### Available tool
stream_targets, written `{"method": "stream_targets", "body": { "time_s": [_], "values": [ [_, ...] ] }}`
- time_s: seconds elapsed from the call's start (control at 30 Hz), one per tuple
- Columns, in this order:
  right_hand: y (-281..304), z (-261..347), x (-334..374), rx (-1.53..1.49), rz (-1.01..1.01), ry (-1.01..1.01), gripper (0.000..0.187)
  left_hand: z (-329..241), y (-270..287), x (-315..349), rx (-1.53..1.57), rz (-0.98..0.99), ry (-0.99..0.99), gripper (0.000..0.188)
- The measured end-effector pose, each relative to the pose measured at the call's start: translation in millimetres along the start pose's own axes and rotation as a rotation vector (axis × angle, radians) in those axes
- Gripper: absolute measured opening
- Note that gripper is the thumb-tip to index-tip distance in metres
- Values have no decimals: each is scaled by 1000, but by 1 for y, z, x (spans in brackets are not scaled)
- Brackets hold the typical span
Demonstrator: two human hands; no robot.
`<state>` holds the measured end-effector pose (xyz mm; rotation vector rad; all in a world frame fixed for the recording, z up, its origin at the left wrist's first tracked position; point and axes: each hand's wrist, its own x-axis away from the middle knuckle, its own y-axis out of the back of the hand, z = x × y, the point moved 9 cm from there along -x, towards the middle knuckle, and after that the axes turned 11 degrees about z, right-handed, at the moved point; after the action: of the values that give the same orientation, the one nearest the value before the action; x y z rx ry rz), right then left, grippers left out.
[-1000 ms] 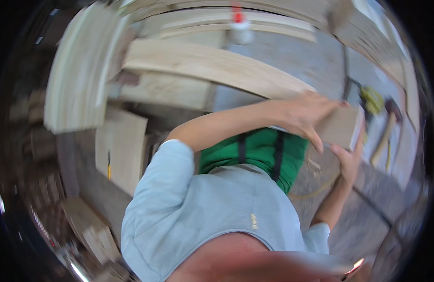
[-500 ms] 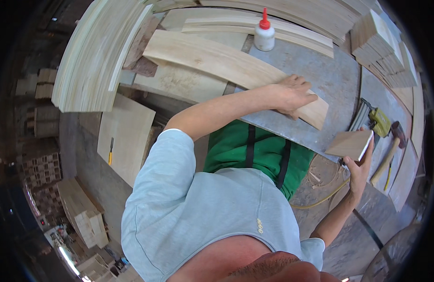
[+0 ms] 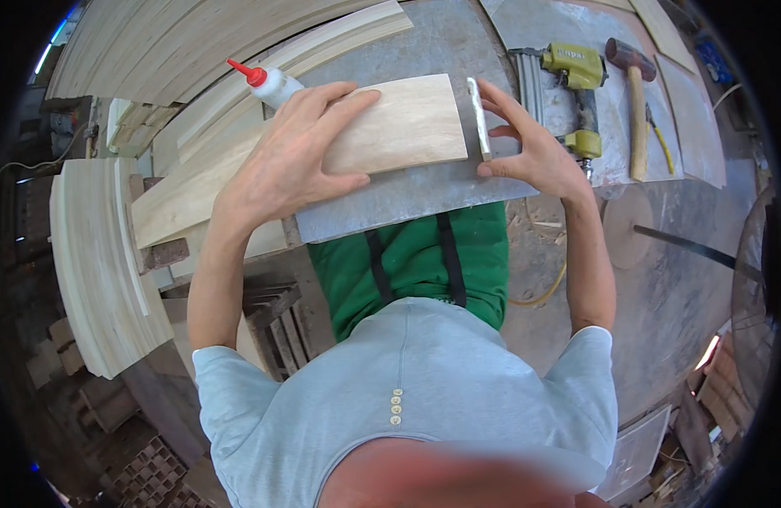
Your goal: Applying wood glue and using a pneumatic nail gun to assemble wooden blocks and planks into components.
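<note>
A long pale wooden board (image 3: 399, 127) lies across the grey metal worktop (image 3: 390, 196). My left hand (image 3: 297, 152) grips it across its width, thumb along the near edge and fingers over the top. In my right hand (image 3: 530, 148) a short wooden board (image 3: 482, 127) stands on edge, held between fingers and thumb. White glue, by its look, coats the edge facing up. A narrow gap separates this piece from the long board's right end. Just beyond my left hand is a white glue bottle (image 3: 279, 86) with a red nozzle, partly covered by my fingers.
Right of my right hand lie a green nail gun (image 3: 575, 68), a wooden-handled mallet (image 3: 636, 110) and a yellow-handled tool (image 3: 660, 140). Thin wooden strips (image 3: 348, 38) lie along the back. Stacked boards (image 3: 103, 262) stand at the left, and more planks (image 3: 187, 42) at the far left.
My right hand has brought the short board up from the near right to the long board's end. My left hand now grips the long board farther from that end. The view has turned right.
</note>
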<state>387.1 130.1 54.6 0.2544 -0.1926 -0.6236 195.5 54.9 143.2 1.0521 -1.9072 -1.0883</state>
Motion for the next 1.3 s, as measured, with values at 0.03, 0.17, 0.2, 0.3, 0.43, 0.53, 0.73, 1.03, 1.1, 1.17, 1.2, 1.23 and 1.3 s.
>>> {"method": "stream_targets", "body": {
  "time_s": [0.03,0.17,0.2,0.3,0.43,0.53,0.73,1.03,1.1,1.17,1.2,1.23,1.3],
  "values": [
    [-3,3,-7,32,34,57,99,-1,3,3,14,5,20,80],
    [-18,8,-19,77,89,131,102,-6,8,9,-14,0,10,81],
    [-21,7,-22,85,103,137,103,-4,9,9,-10,1,35,82],
    [-22,1,-27,15,94,154,104,0,7,6,-1,15,77,82],
    [-21,2,-27,-14,59,150,104,2,1,1,6,45,89,83],
    [-26,4,-31,1,73,157,104,7,2,1,-23,24,93,78],
    [-27,1,-31,18,66,176,103,6,2,-2,-3,31,86,77],
    [-25,-2,-31,-10,97,191,103,6,-2,-5,-13,47,98,77],
    [-25,-2,-30,-10,98,192,102,6,-2,-5,-13,48,100,77],
    [-25,-1,-30,-13,94,193,103,7,-2,-5,-14,48,103,77],
    [-25,-1,-30,-13,90,193,103,7,-1,-4,-17,44,102,77],
    [-26,-1,-30,-14,90,193,103,7,-1,-5,-19,39,101,77],
    [-23,2,-29,48,36,246,96,8,-2,-5,-18,39,100,77]
  ]
}}
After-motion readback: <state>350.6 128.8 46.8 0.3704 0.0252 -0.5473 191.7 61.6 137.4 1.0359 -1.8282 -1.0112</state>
